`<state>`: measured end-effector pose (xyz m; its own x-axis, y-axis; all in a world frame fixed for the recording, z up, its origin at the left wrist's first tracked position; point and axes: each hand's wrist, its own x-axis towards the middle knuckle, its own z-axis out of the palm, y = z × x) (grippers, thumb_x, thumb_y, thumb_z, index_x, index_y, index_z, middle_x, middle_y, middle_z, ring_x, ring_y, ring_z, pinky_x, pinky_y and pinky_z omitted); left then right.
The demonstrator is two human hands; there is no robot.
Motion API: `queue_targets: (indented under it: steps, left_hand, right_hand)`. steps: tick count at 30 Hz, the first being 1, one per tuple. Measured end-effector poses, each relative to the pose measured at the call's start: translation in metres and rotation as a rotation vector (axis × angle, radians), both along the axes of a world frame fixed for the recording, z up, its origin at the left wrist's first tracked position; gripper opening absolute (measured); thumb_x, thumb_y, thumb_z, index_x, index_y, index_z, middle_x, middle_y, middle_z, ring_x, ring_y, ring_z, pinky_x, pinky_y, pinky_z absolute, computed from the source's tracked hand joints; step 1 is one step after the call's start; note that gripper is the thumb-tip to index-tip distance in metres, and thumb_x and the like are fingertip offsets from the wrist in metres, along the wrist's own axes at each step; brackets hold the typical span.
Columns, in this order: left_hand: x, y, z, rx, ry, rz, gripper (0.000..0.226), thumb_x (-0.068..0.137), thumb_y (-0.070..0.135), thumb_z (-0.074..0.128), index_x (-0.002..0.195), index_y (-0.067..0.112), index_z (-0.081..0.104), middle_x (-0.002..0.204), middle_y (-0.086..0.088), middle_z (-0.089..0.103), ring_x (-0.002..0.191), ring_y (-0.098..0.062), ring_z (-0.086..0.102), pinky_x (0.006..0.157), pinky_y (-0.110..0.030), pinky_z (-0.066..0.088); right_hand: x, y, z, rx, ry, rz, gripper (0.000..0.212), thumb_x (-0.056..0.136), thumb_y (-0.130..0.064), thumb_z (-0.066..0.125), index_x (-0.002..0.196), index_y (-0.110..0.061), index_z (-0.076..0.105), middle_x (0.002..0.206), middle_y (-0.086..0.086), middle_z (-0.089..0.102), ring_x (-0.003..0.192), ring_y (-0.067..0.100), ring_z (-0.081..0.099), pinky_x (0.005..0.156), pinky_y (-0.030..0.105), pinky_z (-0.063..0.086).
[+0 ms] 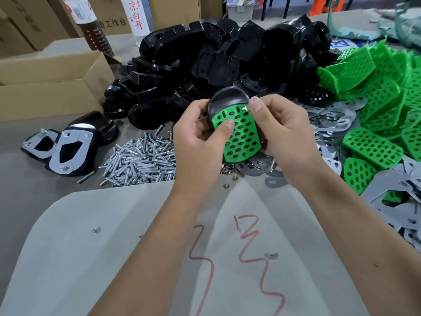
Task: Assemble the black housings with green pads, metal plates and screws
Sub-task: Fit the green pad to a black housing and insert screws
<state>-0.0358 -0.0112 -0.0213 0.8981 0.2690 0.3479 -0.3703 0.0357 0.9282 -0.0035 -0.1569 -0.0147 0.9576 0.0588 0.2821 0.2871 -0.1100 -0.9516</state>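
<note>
Holding one black housing [224, 99] above the counter [34, 190], both hands work at its face. The left hand [200, 135] grasps the housing's left edge, thumb pressed on the green pad [241, 137] to keep it seated. The right hand [284, 133] grasps the right edge, its thumb and finger pinching what appears to be a screw [245, 108] at the pad's far right corner, probably to start it in a hole. Supplies lie close: a screw pile [141, 160] near left, spare housings [216, 60] heaped far, metal plates [337, 119] and loose green pads [373, 92] right. Two finished units [66, 149] rest at left.
</note>
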Motion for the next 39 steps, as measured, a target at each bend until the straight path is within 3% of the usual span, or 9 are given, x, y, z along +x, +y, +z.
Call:
queue_targets:
  steps: [3, 4, 9, 17, 24, 27, 29, 34, 39]
  left_hand:
    - [0.000, -0.001, 0.001, -0.038, 0.012, -0.040, 0.020, 0.085, 0.006, 0.068, 0.105, 0.007, 0.068, 0.092, -0.007, 0.074, 0.086, -0.016, 0.071, 0.078, -0.039, 0.062]
    - [0.000, -0.001, 0.001, -0.044, 0.013, -0.045, 0.020, 0.085, 0.006, 0.068, 0.105, 0.008, 0.068, 0.092, -0.007, 0.074, 0.086, -0.016, 0.071, 0.079, -0.040, 0.062]
    - [0.000, 0.000, 0.000, -0.042, 0.038, -0.086, 0.022, 0.086, 0.005, 0.068, 0.107, 0.011, 0.069, 0.092, -0.002, 0.075, 0.086, -0.012, 0.073, 0.075, -0.030, 0.059]
    - [0.001, 0.003, 0.003, 0.031, 0.039, -0.119, 0.023, 0.085, 0.004, 0.070, 0.107, 0.014, 0.069, 0.097, -0.011, 0.076, 0.089, -0.022, 0.074, 0.081, -0.045, 0.063]
    - [0.004, 0.010, 0.006, 0.047, 0.058, -0.059, 0.020, 0.087, 0.009, 0.071, 0.105, 0.015, 0.072, 0.094, -0.007, 0.077, 0.089, -0.022, 0.075, 0.081, -0.048, 0.064]
    - [0.009, 0.022, 0.008, -0.006, 0.091, 0.092, 0.018, 0.083, 0.011, 0.072, 0.098, 0.019, 0.073, 0.087, 0.000, 0.078, 0.085, -0.019, 0.076, 0.078, -0.046, 0.064]
    - [0.013, 0.036, 0.010, -0.050, 0.096, 0.189, 0.016, 0.080, 0.012, 0.072, 0.092, 0.022, 0.072, 0.082, 0.004, 0.076, 0.082, -0.015, 0.073, 0.075, -0.041, 0.063]
    - [0.018, 0.073, 0.013, -0.137, 0.055, 0.437, 0.014, 0.080, 0.012, 0.072, 0.089, 0.022, 0.070, 0.077, 0.012, 0.073, 0.077, -0.004, 0.069, 0.069, -0.026, 0.056]
    - [0.022, 0.086, 0.004, -0.126, 0.119, 0.676, 0.012, 0.085, 0.012, 0.073, 0.094, 0.016, 0.069, 0.082, 0.008, 0.069, 0.070, 0.001, 0.064, 0.063, -0.015, 0.050]
  right_hand:
    - [-0.001, -0.003, 0.001, 0.079, 0.075, 0.107, 0.038, 0.101, -0.048, 0.063, 0.095, -0.012, 0.074, 0.093, 0.025, 0.070, 0.078, 0.040, 0.069, 0.061, 0.059, 0.061]
    - [-0.001, -0.004, 0.002, 0.096, 0.074, 0.121, 0.038, 0.101, -0.046, 0.064, 0.096, -0.010, 0.074, 0.095, 0.025, 0.072, 0.081, 0.042, 0.072, 0.064, 0.062, 0.062]
    - [-0.001, -0.007, 0.002, 0.129, 0.076, 0.099, 0.023, 0.097, -0.033, 0.073, 0.092, -0.011, 0.076, 0.086, 0.014, 0.078, 0.078, 0.028, 0.076, 0.066, 0.040, 0.061]
    - [-0.001, -0.005, 0.000, 0.129, 0.092, 0.054, 0.018, 0.097, -0.026, 0.074, 0.089, -0.010, 0.074, 0.087, 0.017, 0.077, 0.078, 0.030, 0.075, 0.070, 0.049, 0.064]
    - [-0.004, 0.002, 0.000, 0.037, 0.000, -0.037, 0.020, 0.097, -0.036, 0.073, 0.098, -0.015, 0.073, 0.086, 0.005, 0.078, 0.077, 0.017, 0.074, 0.064, 0.043, 0.062]
    - [-0.005, 0.004, -0.003, -0.099, -0.094, -0.127, 0.022, 0.097, -0.035, 0.072, 0.106, -0.016, 0.064, 0.084, -0.005, 0.069, 0.075, 0.005, 0.064, 0.071, 0.034, 0.059]
    - [-0.008, 0.007, -0.004, -0.269, -0.202, -0.151, 0.014, 0.095, -0.025, 0.074, 0.099, -0.018, 0.064, 0.079, -0.009, 0.065, 0.070, 0.003, 0.058, 0.068, 0.024, 0.052]
    - [-0.020, 0.031, -0.007, -0.710, -0.430, 0.092, 0.002, 0.092, -0.015, 0.076, 0.092, -0.015, 0.073, 0.086, -0.003, 0.068, 0.088, 0.023, 0.056, 0.082, 0.040, 0.045]
    - [-0.024, 0.065, 0.002, -0.952, -0.428, 0.268, 0.011, 0.099, -0.030, 0.068, 0.103, -0.022, 0.074, 0.100, -0.004, 0.060, 0.100, 0.019, 0.041, 0.088, 0.038, 0.044]
